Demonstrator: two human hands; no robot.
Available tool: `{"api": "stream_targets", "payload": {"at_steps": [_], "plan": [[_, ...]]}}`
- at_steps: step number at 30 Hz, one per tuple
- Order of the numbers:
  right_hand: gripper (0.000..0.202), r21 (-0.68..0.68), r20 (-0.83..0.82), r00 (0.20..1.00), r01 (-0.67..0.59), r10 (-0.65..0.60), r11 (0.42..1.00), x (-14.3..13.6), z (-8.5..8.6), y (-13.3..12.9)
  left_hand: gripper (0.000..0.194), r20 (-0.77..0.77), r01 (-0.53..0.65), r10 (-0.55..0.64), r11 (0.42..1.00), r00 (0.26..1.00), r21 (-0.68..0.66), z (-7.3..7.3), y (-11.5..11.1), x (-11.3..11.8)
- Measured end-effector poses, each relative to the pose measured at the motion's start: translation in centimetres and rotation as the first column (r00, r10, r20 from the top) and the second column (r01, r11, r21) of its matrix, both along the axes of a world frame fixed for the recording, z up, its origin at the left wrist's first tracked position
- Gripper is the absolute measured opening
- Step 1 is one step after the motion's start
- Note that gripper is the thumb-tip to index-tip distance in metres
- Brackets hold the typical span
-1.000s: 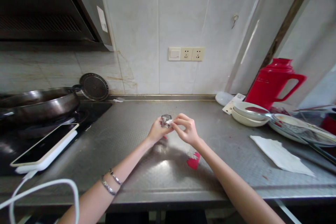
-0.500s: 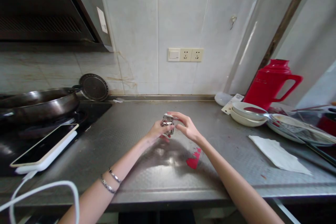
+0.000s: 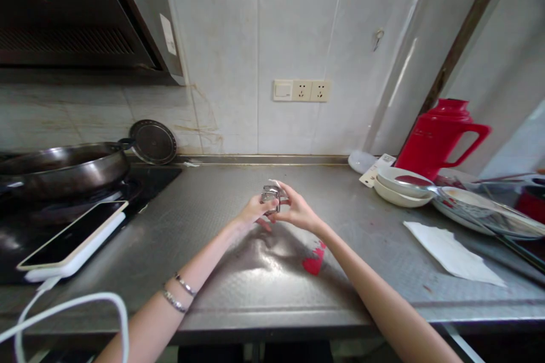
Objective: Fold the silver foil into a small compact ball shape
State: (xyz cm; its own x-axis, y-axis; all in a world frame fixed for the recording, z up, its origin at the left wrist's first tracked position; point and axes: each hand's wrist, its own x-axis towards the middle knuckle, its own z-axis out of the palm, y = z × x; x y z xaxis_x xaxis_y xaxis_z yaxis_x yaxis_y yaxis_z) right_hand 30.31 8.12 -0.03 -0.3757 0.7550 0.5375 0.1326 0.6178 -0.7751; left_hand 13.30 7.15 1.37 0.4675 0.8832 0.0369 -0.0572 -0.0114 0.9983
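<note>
The right hand [image 3: 301, 211], pinched together a second ago, now spans the small shiny object [image 3: 268, 194] (fingers [image 3: 290, 190] parted).

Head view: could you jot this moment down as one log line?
left hand: holds small shiny object | right hand: curled around same object | red scrap: lies on metal counter

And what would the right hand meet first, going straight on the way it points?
Probably the small shiny object in the left hand; the right hand seems to touch it, though depth is unclear.

A steel counter [image 3: 208, 198] bears white paper [image 3: 453, 255], a red scrap [image 3: 313, 265], bowls [image 3: 400, 197].
</note>
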Motion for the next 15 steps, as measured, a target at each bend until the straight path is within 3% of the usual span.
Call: {"api": "stream_targets", "payload": {"at_steps": [2, 4, 6, 8, 10, 15], "plan": [[0.081, -0.058, -0.049, 0.999, -0.012, 0.009, 0.998, 0.1, 0.7, -0.2, 0.074, -0.041, 0.078, -0.075, 0.995, 0.996, 0.057, -0.1, 0.2, -0.2], [0.077, -0.136, -0.125, 0.992, -0.042, 0.025, 0.99, 0.1, 1.5, -0.4, 0.087, -0.074, 0.075, -0.064, 0.985, 0.995, 0.154, -0.4, 0.4, -0.2], [0.074, -0.217, -0.197, 0.98, -0.077, 0.034, 0.973, 0.1, 2.3, -0.8, 0.107, -0.083, -0.041, 0.072, 0.946, 0.994, 0.321, -0.9, 0.4, 0.0], [0.069, -0.266, -0.223, 0.974, -0.087, 0.027, 0.96, 0.0, 2.9, -1.1, 0.124, -0.065, -0.187, 0.25, 0.852, 0.966, 0.49, -1.3, 0.5, 0.3], [0.062, -0.278, -0.214, 0.977, -0.081, 0.021, 0.957, -0.2, 3.2, -1.5, 0.126, -0.07, -0.239, 0.34, 0.778, 0.938, 0.582, -1.6, 0.5, 0.5], [0.064, -0.281, -0.169, 0.984, -0.094, 0.047, 0.955, -0.6, 3.0, -1.8, 0.104, -0.1, -0.233, 0.431, 0.653, 0.897, 0.721, -1.9, 0.9, 0.5]]}}
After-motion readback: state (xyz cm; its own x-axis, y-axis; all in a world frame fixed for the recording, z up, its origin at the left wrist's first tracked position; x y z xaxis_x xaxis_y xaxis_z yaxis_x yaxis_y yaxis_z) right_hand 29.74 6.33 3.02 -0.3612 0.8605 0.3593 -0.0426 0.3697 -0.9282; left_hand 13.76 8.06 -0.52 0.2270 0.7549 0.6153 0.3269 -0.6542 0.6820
